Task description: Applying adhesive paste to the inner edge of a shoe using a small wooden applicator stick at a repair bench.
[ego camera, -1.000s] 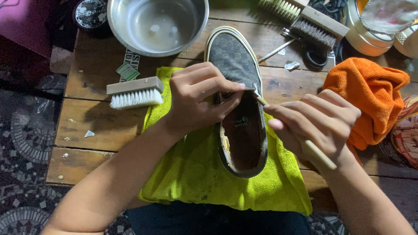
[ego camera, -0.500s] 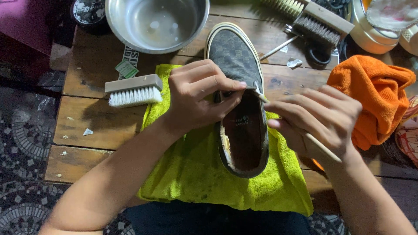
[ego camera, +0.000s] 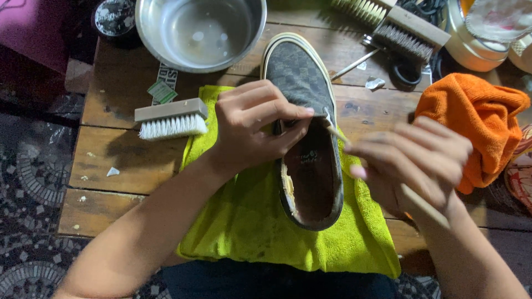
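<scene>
- Wooden planks make up the desk (ego camera: 127,160), which is set over a dark patterned floor (ego camera: 33,177); small white scraps are scattered near its left edge.
- A yellow-green towel (ego camera: 249,221) is spread at the near edge of the desk, around the middle.
- A dark checkered slip-on shoe (ego camera: 307,127) is laid on the towel, its toe pointed toward the far edge and its opening turned up.
- The left hand (ego camera: 252,124) is closed on the shoe at the front rim of the opening, with the thumb and fingers clamped on the upper.
- The right hand (ego camera: 415,163) appears blurred; its grip is closed around a thin wooden stick (ego camera: 338,135), whose tip is touching the right rim of the shoe's opening.
- A white-bristled brush (ego camera: 172,117) is lying just beside the towel's left edge.
- A metal bowl (ego camera: 199,30) is placed at the far edge, just beside the toe of the shoe.
- Two more brushes (ego camera: 413,33) are seen toward the far right corner.
- An orange cloth (ego camera: 476,119) is bunched at the right edge, close beside the right hand.
</scene>
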